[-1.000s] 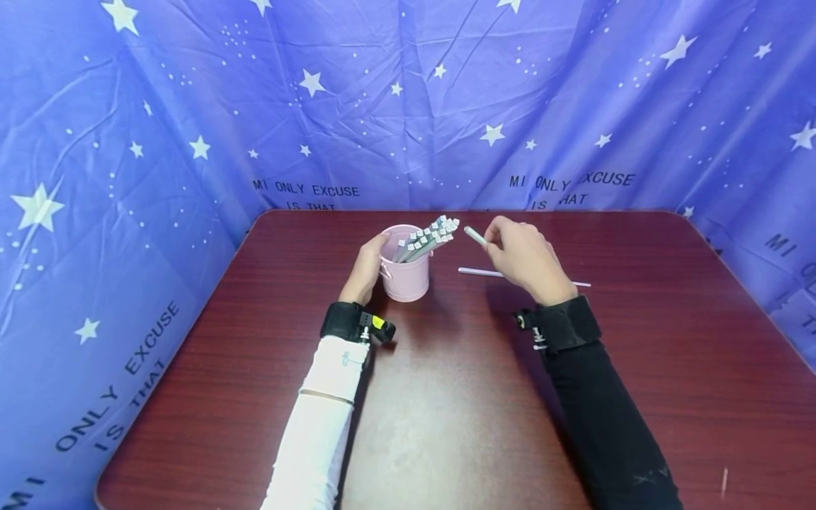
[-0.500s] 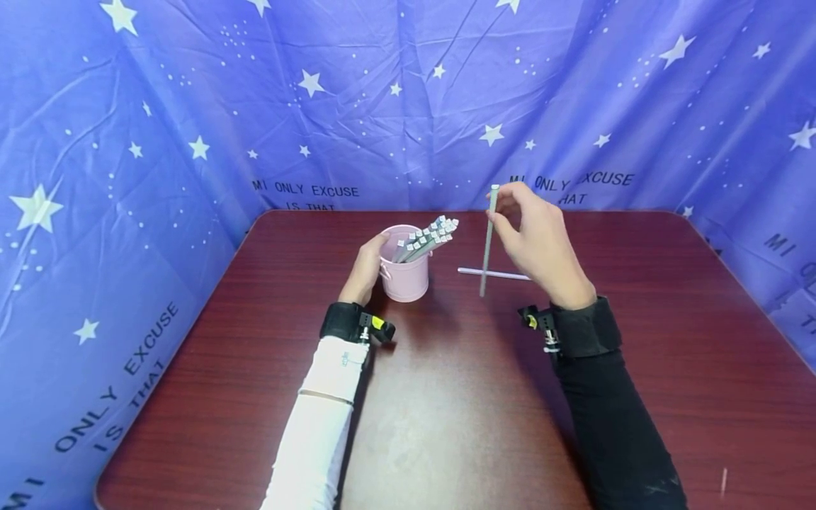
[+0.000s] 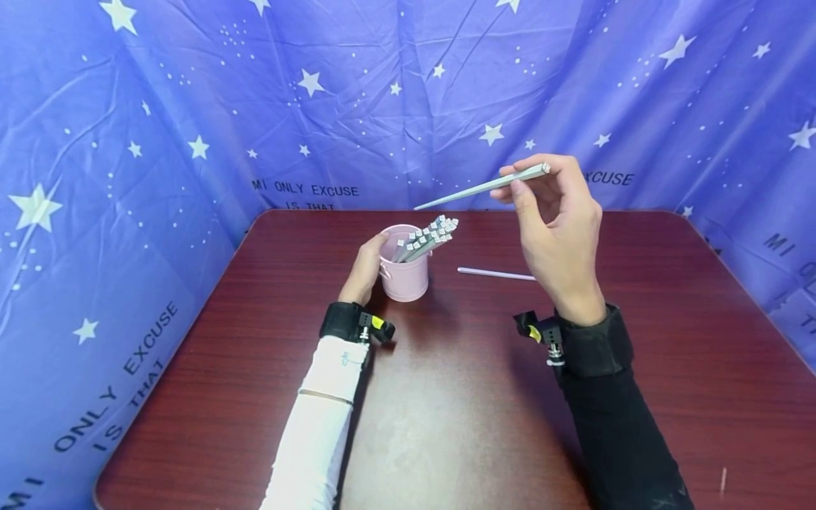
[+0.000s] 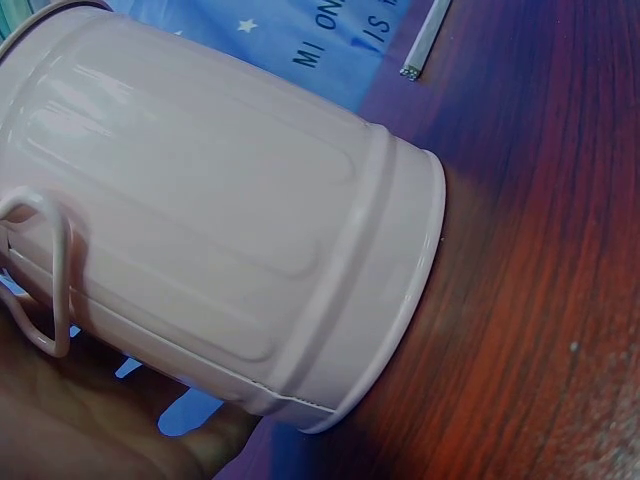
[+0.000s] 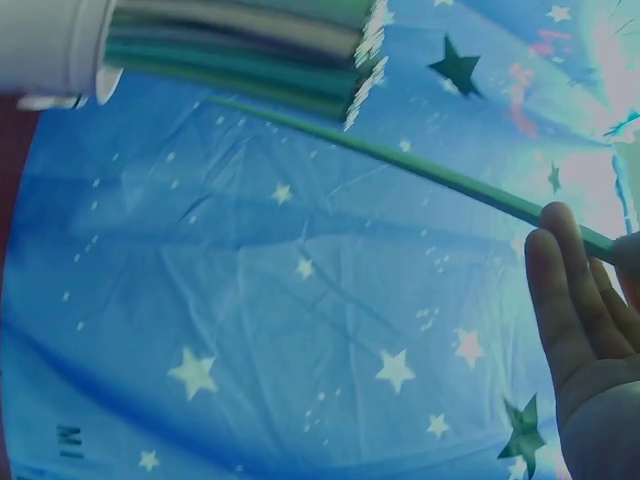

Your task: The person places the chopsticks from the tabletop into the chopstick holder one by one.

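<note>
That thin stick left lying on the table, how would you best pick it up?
Probably from above, near the middle of the loose stick, pinching across its narrow width with fingertips. It lies flat on the table, apart from the pink bucket, so nothing crowds it, though the right hand hides its right end.

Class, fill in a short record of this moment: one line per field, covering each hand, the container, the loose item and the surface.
Left hand: holds the side of the pink bucket
Right hand: fingers pinch one grey stick, raised and pointing towards the bucket
Bucket contents: a bundle of sticks leaning right
Loose item: one stick on the table
Surface: dark red table
</note>
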{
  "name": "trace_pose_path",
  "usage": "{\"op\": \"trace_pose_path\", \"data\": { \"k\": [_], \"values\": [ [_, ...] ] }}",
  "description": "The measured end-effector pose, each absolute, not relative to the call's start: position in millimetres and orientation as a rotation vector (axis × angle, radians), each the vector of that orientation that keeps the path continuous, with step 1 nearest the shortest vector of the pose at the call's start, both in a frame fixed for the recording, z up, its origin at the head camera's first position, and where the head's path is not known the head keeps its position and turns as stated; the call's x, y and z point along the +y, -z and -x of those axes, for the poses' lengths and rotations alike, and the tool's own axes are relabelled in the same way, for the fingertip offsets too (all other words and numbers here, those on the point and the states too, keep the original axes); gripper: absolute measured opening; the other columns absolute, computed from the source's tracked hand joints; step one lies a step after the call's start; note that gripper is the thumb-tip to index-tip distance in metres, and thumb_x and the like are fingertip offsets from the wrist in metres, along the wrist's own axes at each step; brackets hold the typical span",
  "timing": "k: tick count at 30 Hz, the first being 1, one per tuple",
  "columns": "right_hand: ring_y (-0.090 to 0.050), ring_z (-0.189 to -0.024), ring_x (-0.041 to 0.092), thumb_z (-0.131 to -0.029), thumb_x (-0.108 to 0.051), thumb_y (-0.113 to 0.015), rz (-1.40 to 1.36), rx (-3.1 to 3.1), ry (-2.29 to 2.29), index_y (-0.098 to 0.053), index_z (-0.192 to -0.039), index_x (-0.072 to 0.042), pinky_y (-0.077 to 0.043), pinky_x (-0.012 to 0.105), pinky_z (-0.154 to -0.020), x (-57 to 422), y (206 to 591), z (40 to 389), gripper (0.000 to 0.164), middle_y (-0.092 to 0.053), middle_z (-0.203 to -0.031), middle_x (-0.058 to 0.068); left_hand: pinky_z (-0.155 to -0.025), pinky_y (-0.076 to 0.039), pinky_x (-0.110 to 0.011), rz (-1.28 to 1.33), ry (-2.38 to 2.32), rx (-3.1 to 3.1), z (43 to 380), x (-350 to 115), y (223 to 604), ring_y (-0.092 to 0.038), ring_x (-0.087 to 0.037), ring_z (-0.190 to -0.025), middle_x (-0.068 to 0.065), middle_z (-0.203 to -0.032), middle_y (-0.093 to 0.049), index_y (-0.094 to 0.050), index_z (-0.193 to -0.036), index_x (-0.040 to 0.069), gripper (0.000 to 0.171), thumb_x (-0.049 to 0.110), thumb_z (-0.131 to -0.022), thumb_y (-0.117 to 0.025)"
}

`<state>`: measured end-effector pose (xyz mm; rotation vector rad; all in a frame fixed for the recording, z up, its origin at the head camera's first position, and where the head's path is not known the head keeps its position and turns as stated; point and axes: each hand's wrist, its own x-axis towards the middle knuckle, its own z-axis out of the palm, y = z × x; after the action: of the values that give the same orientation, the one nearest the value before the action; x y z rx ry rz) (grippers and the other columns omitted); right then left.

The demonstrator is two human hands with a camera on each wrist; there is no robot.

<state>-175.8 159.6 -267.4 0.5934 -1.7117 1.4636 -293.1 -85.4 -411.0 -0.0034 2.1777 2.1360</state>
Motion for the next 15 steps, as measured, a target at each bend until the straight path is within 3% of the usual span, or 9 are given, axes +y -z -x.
{"op": "trace_pose_path", "data": {
  "k": [15],
  "values": [
    [-0.077,-0.088,0.013,-0.106,0.002,-0.062,-0.728,-1.79,-1.502,-0.062,-0.125,0.012,-0.067,0.029,-0.084,139.4,280.6,182.9,0.021,-0.077,-0.111,0.025,-0.132,-0.035,-0.042,0.004,-2.133,2.19,292.3,-85.0,411.7,-0.05,-0.026,-0.146,-0.017,-0.158,-0.056,-0.06,-0.15,0.001,0.054,0.034,-0.111,-0.043]
  ]
}}
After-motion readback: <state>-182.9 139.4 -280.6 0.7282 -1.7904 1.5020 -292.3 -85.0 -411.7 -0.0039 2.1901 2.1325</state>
